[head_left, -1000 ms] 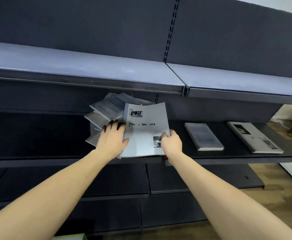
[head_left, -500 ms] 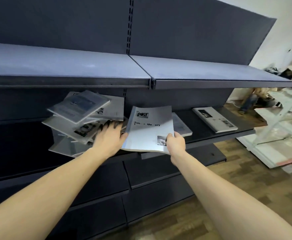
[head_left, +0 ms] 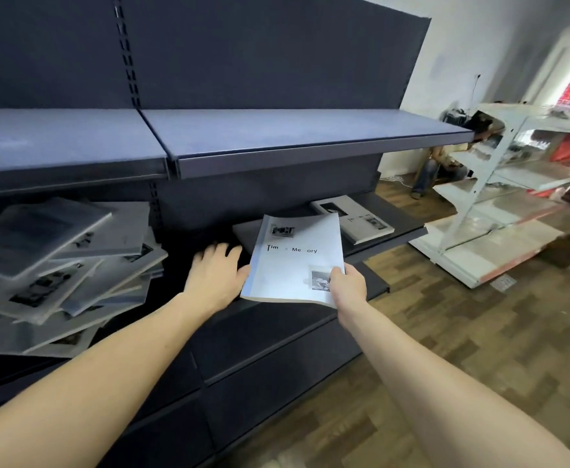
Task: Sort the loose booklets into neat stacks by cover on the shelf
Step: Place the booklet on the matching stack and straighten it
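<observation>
My right hand (head_left: 348,284) pinches the lower right corner of a white booklet (head_left: 295,261) titled "Time & Memory", holding it above the dark middle shelf (head_left: 383,244). My left hand (head_left: 213,272) lies beside it with fingers spread over the shelf, its thumb at the booklet's left edge. A loose, fanned pile of grey and white booklets (head_left: 57,265) lies on the shelf at the left. A grey booklet (head_left: 245,231) shows partly behind the held one. Another white booklet (head_left: 356,220) with the same cover lies flat at the shelf's right end.
A bare grey upper shelf (head_left: 276,136) overhangs the middle shelf. Dark panels close the unit below. A white metal rack (head_left: 499,184) stands to the right on the wooden floor (head_left: 479,349). A person (head_left: 437,170) sits by the far wall.
The held booklet has moved right, away from the loose pile. My left hand has come off the pile and followed it. The view has swung to the right.
</observation>
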Tool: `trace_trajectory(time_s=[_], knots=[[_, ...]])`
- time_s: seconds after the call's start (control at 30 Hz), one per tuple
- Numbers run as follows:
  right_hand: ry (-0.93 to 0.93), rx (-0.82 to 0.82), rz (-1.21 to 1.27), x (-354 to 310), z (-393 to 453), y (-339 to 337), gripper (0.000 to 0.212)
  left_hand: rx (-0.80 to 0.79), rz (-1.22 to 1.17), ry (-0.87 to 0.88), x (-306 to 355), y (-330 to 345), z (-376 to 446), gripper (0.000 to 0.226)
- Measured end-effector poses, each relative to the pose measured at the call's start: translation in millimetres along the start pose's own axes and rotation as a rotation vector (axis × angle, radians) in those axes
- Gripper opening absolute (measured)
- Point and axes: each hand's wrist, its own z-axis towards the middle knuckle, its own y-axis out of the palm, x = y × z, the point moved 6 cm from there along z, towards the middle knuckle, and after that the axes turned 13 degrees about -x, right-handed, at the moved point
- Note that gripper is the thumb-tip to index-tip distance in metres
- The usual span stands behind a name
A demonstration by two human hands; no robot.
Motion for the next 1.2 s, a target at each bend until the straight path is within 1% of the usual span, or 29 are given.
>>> trace_trajectory(time_s=[0.27, 0.5, 0.63, 0.87, 1.03, 1.1, 1.2], knots=[[0.015, 0.055, 0.023, 27.6, 42.0, -90.4, 0.031, 0.01, 0.076, 0.056, 81.4, 20.5, 36.7, 0.049], [0.068, 0.111, 0.036, 58.3, 66.0, -161.3, 0.029, -0.042, 0.068, 0.127, 162.3, 44.1, 62.0, 0.051], [0.081, 0.149, 0.051, 68.2, 82.0, -187.5, 0.031, -0.065, 0.071, 0.158, 192.3, 54.0, 78.7, 0.051], [0.11, 0.167, 0.011, 79.3, 130.2, -215.9, 0.029, -0.124, 0.049, 0.167, 220.4, 72.4, 129.4, 0.053], [0.126, 0.143, -0.031, 74.5, 185.7, -221.5, 0.025, -0.164, 0.022, 0.137, 228.2, 86.9, 181.3, 0.053], [0.132, 0.119, -0.083, 68.8, 210.9, -220.6, 0.023, -0.2, -0.031, 0.115, 228.9, 93.1, 203.5, 0.054], [0.141, 0.082, -0.153, 60.4, 246.0, -216.6, 0.027, -0.267, -0.139, 0.093, 228.0, 104.5, 235.1, 0.055]])
